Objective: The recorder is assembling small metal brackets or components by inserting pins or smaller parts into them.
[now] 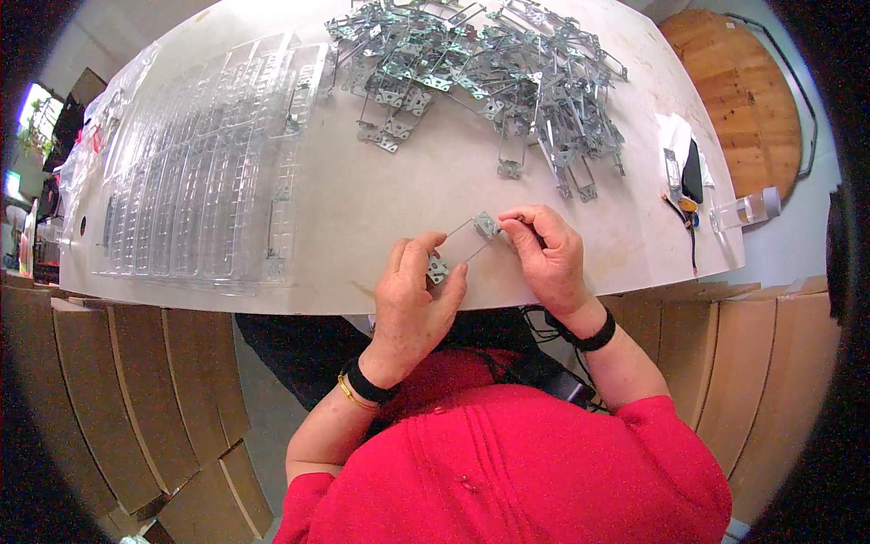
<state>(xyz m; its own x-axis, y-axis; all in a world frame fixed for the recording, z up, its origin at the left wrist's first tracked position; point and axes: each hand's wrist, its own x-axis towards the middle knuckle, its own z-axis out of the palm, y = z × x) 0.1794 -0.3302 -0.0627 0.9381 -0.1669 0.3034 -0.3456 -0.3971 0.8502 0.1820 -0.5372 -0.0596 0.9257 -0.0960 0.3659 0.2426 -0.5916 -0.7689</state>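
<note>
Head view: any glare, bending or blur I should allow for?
Head view: bright streaks cross the clear trays; boxes bow toward the rim; corners fall to speckled black; the held bracket shows no obvious motion blur.

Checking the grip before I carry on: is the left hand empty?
No, the left hand holds the near end of a wire-sided metal bracket.

Workshop, heaped metal brackets (453, 59), clear plastic trays (195, 181), cardboard boxes (145, 390)
</note>
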